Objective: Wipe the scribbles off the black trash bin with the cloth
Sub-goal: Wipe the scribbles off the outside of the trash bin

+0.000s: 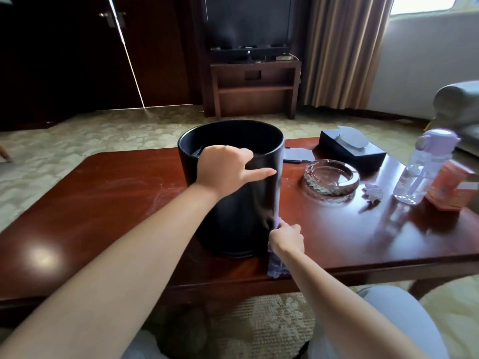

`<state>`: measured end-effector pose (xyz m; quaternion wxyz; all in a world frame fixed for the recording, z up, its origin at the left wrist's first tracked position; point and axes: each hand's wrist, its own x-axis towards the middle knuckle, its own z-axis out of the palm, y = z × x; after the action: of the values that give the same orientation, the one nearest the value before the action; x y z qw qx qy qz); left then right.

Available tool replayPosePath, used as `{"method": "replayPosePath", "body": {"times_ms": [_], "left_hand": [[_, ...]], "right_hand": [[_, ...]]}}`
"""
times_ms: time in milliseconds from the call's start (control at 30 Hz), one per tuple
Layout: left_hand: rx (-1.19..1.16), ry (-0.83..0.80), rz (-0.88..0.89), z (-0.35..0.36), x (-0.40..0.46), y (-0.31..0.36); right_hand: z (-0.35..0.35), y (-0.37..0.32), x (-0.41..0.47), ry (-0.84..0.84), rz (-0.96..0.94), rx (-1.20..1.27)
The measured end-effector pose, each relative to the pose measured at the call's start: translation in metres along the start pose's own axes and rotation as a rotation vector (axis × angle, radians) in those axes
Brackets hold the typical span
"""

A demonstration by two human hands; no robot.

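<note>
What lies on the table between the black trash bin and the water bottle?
In the head view, a glass ashtray sits between the black trash bin and the water bottle, with a small purple flower-like item nearer the bottle.

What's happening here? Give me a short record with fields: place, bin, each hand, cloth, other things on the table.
place: wooden coffee table in a carpeted room
bin: black trash bin upright on the table
left hand: left hand grips the bin's near rim, thumb along the outer wall
right hand: right hand holds the cloth against the bin's lower right side
cloth: purple cloth, its end hanging onto the table
others: glass ashtray, water bottle, dark tissue box, orange box
</note>
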<state>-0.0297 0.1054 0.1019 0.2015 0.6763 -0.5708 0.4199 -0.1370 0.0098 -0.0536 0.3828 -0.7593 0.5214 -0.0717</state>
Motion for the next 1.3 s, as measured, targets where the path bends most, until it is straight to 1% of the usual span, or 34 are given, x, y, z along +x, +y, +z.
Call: {"method": "replayPosePath", "body": {"times_ms": [100, 200, 267, 333, 400, 433, 533, 600, 700, 867, 933, 1000, 1100, 1167, 1300], "left_hand": [[0.025, 0.030, 0.039, 0.001, 0.001, -0.003], [0.132, 0.031, 0.031, 0.005, 0.002, 0.001], [0.191, 0.032, -0.020, 0.008, 0.006, 0.014], [0.182, 0.035, -0.100, 0.011, 0.015, 0.032], [0.156, -0.042, -0.199, 0.014, 0.021, 0.042], [0.154, -0.047, -0.208, 0.016, 0.022, 0.044], [0.215, 0.057, -0.212, 0.017, 0.020, 0.040], [0.239, 0.083, -0.190, 0.020, 0.017, 0.034], [0.189, 0.085, -0.171, 0.020, 0.011, 0.024], [0.082, 0.163, -0.093, 0.007, -0.007, 0.000], [0.066, 0.167, -0.094, 0.004, -0.009, -0.003], [0.087, 0.172, -0.092, 0.005, -0.009, -0.002], [0.116, 0.173, -0.089, 0.006, -0.008, -0.001], [0.114, 0.173, -0.093, 0.006, -0.009, -0.002], [0.103, 0.166, -0.112, 0.005, -0.009, -0.002]], "right_hand": [[0.008, 0.004, -0.007, 0.058, -0.012, 0.002], [0.017, 0.004, -0.015, 0.117, -0.019, -0.013], [0.022, 0.002, -0.021, 0.139, -0.007, 0.000], [0.026, 0.002, -0.028, 0.158, -0.005, 0.000], [0.033, 0.002, -0.035, 0.169, -0.009, -0.014], [0.035, 0.002, -0.039, 0.169, -0.012, -0.024], [0.035, 0.004, -0.040, 0.157, -0.027, -0.055], [0.029, 0.004, -0.033, 0.142, -0.034, -0.068], [0.016, 0.004, -0.017, 0.081, -0.047, -0.073], [-0.002, 0.002, 0.001, -0.028, -0.064, -0.064], [0.003, 0.000, -0.005, 0.009, -0.059, -0.032], [0.015, -0.002, -0.021, 0.088, -0.032, -0.023], [0.037, 0.001, -0.051, 0.159, -0.052, -0.093], [0.045, 0.004, -0.063, 0.149, -0.080, -0.127], [0.045, -0.001, -0.062, 0.112, -0.063, -0.137]]}}
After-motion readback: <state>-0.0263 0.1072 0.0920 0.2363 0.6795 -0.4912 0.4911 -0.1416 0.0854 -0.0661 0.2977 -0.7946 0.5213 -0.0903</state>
